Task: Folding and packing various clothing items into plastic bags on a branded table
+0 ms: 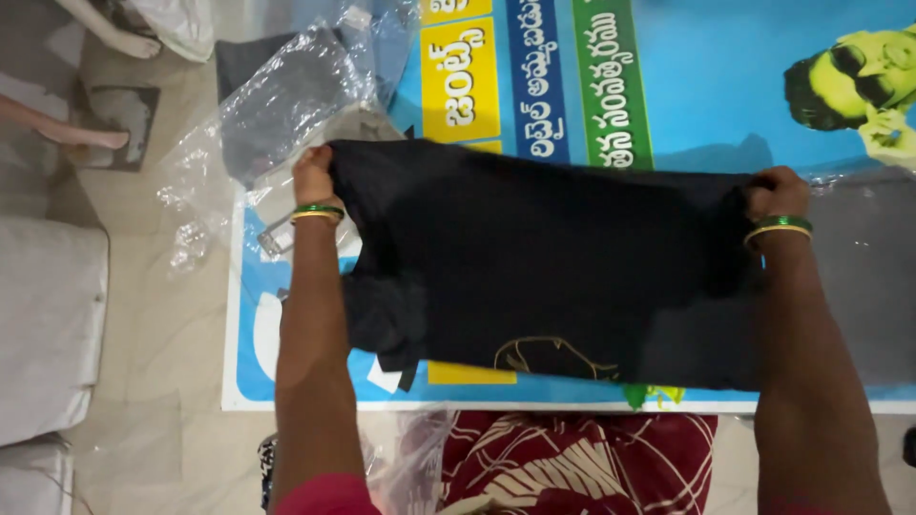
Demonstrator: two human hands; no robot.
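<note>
A black garment (544,267) with a gold design near its near edge is held stretched flat over a large blue printed banner (706,76) spread on the pale tiled floor (162,362). Its far left corner is gripped by the closed fingers of the left hand (313,175), its far right corner by the right hand (775,194). Clear plastic bags (277,105) lie at the far left, beside white sacks (48,324).

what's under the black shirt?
The black shirt, gripped at its far edge by the left hand and right hand, lies on a blue printed banner spread on the floor. The banner's middle is covered, so anything there is hidden.
</note>
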